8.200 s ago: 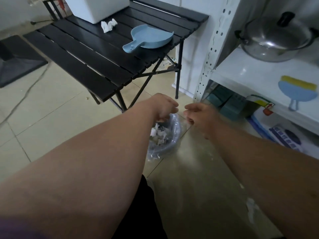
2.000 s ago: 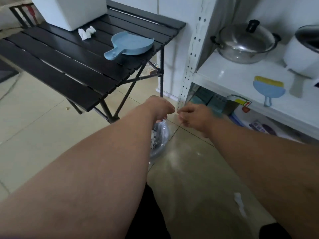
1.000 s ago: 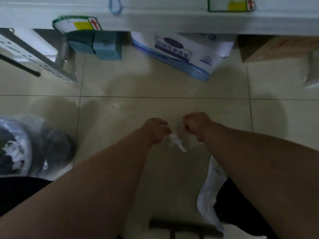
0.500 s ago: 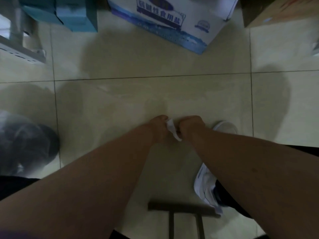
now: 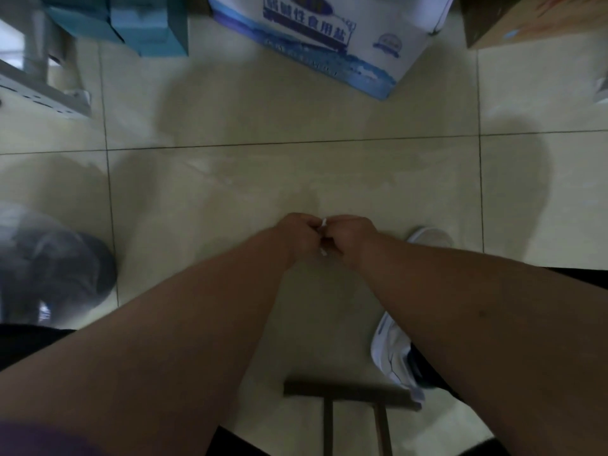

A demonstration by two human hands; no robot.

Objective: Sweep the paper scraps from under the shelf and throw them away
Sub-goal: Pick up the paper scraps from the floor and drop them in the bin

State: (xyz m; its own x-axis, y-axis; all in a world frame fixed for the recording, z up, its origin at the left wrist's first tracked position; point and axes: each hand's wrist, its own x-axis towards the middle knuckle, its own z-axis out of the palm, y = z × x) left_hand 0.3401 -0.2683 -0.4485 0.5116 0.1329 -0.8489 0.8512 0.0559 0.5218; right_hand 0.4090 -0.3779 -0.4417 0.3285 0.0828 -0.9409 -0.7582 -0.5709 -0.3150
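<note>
Nearest the camera, a dark metal bar with two thin uprights (image 5: 348,394) lies low in the view on the beige tiled floor (image 5: 230,192), and a white sneaker (image 5: 391,353) is planted just right of it under the right forearm. Both bare forearms reach forward and meet over the floor. The left hand (image 5: 301,236) and right hand (image 5: 350,238) are pressed knuckle to knuckle, fingers of each curled tight and pinching between them a small white paper scrap (image 5: 323,236), of which only slivers show above and below the fists. Half a second ago more of the scrap hung visible between the hands; a second ago the hands were apart with the strip dangling free between them. A second pale shoe toe (image 5: 431,236) shows beyond the right wrist. At the left edge sits a clear plastic bag (image 5: 49,268), dim and blurred, contents not discernible. Farther off, a white perforated shelf upright (image 5: 42,93) stands at far left; under the shelf line rest two teal boxes (image 5: 144,24), a white and blue printed carton (image 5: 332,37) and a brown cardboard box (image 5: 533,18). The view sits closer to the floor than half a second ago.
</note>
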